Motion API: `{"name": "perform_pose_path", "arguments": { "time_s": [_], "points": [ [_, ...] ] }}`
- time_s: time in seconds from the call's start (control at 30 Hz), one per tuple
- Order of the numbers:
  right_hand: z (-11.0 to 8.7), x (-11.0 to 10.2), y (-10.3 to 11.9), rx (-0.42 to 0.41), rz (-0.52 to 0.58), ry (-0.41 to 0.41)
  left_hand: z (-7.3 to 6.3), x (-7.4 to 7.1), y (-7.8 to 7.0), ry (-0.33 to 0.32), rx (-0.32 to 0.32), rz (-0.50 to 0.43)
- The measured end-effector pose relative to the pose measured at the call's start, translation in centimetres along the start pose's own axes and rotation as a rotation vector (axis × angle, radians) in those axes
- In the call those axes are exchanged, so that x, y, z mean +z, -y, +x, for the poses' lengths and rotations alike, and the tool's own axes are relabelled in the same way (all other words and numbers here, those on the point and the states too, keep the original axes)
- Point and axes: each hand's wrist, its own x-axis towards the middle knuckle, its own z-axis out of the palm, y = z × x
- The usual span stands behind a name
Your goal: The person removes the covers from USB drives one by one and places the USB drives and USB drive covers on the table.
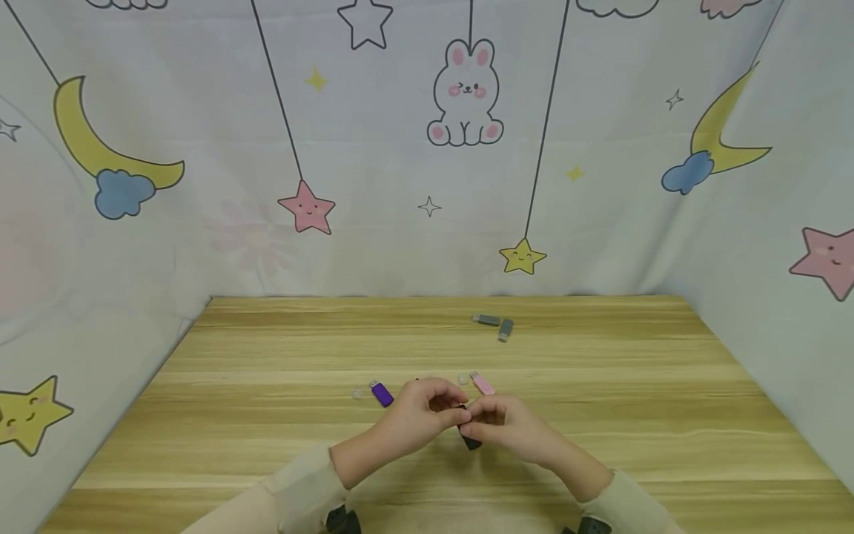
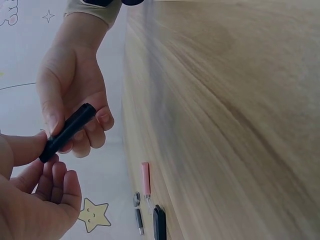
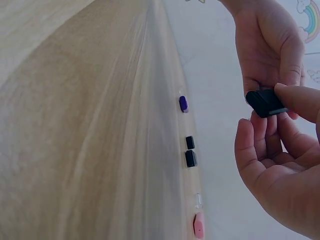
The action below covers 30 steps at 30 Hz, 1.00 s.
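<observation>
A black USB flash drive [image 1: 471, 443] is held up between my two hands over the near middle of the table. My left hand [image 1: 422, 409] pinches one end between thumb and fingers. From the other side, my right hand [image 1: 512, 424] grips it with thumb and fingertips. The left wrist view shows the black drive [image 2: 69, 131] slanting between both thumbs. Seen from the right wrist, the same drive [image 3: 265, 103] has its broad side partly covered by fingers. No metal plug shows on it.
Beyond my hands lie a purple USB drive [image 1: 382, 394] with a clear cap [image 1: 357, 394], and a pink USB drive [image 1: 482, 383] beside another clear cap [image 1: 463, 379]. Two grey drives [image 1: 505, 330] lie farther back. Two black pieces [image 3: 190, 158] sit between purple and pink.
</observation>
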Motion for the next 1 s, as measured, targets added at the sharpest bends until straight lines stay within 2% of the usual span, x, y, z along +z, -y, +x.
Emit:
{"name": "perform_pose_path", "arguments": {
  "time_s": [0.3, 0.47, 0.77, 1.0],
  "points": [
    [-0.5, -0.5, 0.1, 0.027, -0.012, 0.003, -0.2, 0.3, 0.1, -0.001, -0.004, 0.0],
    [-0.7, -0.6, 0.1, 0.016, -0.04, -0.006, -0.4, 0.6, 0.3, -0.017, 0.018, 0.033],
    [-0.9, -0.5, 0.0, 0.008, -0.1, -0.012, -0.6, 1.1, 0.7, -0.014, 0.004, 0.037],
    [-1.4, -0.4, 0.1, -0.009, -0.085, 0.0, -0.8, 1.6, 1.1, -0.018, -0.005, 0.069]
  ]
}}
